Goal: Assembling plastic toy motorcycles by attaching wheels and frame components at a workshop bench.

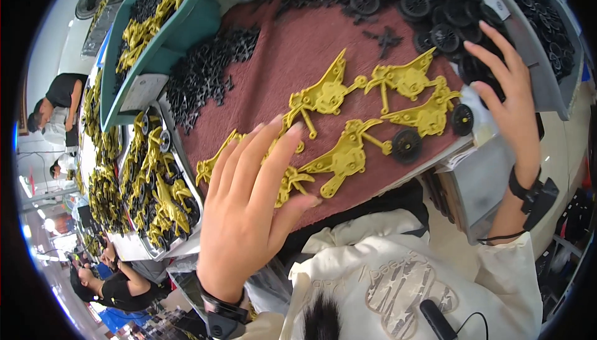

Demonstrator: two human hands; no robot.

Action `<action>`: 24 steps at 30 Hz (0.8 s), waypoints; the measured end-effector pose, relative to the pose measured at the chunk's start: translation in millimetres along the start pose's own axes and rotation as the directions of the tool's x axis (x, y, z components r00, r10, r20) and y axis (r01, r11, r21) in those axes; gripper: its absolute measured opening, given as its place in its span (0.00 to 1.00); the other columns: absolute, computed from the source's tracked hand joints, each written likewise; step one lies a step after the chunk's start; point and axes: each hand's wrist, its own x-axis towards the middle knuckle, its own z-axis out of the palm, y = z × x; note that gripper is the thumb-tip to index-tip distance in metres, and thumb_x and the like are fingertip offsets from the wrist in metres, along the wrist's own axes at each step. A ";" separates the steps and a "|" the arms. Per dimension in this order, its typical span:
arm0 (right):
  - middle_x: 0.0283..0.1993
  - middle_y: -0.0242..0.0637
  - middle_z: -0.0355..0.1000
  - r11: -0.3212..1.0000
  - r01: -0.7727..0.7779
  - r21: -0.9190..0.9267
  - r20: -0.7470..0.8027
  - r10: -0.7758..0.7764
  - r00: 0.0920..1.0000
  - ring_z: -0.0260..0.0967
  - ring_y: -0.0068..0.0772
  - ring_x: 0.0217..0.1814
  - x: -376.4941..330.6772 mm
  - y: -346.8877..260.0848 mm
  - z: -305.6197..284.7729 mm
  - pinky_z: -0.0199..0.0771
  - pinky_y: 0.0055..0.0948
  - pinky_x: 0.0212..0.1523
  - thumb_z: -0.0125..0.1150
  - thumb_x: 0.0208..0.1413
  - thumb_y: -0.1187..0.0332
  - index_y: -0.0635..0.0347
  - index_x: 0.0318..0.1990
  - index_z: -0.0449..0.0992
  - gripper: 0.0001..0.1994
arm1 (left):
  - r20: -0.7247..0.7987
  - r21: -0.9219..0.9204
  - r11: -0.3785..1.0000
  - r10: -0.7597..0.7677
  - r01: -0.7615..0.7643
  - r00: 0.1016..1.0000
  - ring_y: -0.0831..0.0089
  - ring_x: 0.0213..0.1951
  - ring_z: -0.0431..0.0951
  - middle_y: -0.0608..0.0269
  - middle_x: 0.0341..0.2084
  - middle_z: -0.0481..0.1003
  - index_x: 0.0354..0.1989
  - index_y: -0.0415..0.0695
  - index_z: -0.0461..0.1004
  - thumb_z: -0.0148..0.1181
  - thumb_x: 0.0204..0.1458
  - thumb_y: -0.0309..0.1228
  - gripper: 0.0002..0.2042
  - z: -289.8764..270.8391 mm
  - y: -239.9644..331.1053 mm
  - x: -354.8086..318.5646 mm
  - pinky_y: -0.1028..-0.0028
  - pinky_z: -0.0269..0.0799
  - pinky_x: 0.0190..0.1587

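Note:
My left hand (245,206) lies with fingers stretched over yellow plastic toy-motorcycle body parts on a maroon cloth (267,60), hiding some of them. To its right more of these parts are laid out, among them a yellow body part (345,156) close to my thumb. My right hand (510,88) has its fingers spread beside a pile of black spoked wheels (444,35); nothing shows in its grasp. Two black wheels, a nearer one (407,145) and a further-right one (462,119), sit by the ends of the yellow parts near the table's front edge.
Small black plastic pieces (208,69) are heaped at the left. A teal bin (208,19) of yellow and black parts stands beyond them. A tray (200,215) holds assembled toy motorcycles (168,206). At right is a grey bin (553,94) of wheels. Co-workers sit at far left.

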 end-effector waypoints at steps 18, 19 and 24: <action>0.54 0.42 0.72 0.979 0.090 0.182 -0.142 -0.065 0.988 0.68 0.47 0.55 0.0 3.6 3.9 0.65 0.40 0.56 0.61 0.47 0.78 0.64 0.36 0.76 0.08 | -0.295 0.177 0.904 0.425 -0.388 0.855 0.50 0.51 0.71 0.49 0.50 0.67 0.56 0.43 0.68 0.62 0.53 0.32 0.22 83.5 35.0 233.3 0.60 0.70 0.53; 0.52 0.42 0.73 0.980 0.097 0.176 -0.163 -0.068 0.984 0.69 0.47 0.54 1.1 4.4 5.8 0.66 0.41 0.55 0.60 0.47 0.79 0.64 0.34 0.74 0.06 | -0.299 0.125 0.909 0.416 -0.397 0.859 0.49 0.50 0.71 0.48 0.48 0.67 0.52 0.40 0.68 0.63 0.51 0.31 0.20 84.8 38.0 232.5 0.60 0.71 0.51; 0.50 0.41 0.73 0.981 0.123 0.148 -0.179 -0.095 0.979 0.69 0.47 0.52 3.8 8.8 6.5 0.67 0.41 0.53 0.60 0.46 0.79 0.64 0.32 0.73 0.05 | -0.309 0.050 0.898 0.430 -0.437 0.848 0.50 0.48 0.72 0.48 0.46 0.67 0.49 0.38 0.67 0.64 0.50 0.31 0.19 77.1 32.6 225.7 0.62 0.71 0.49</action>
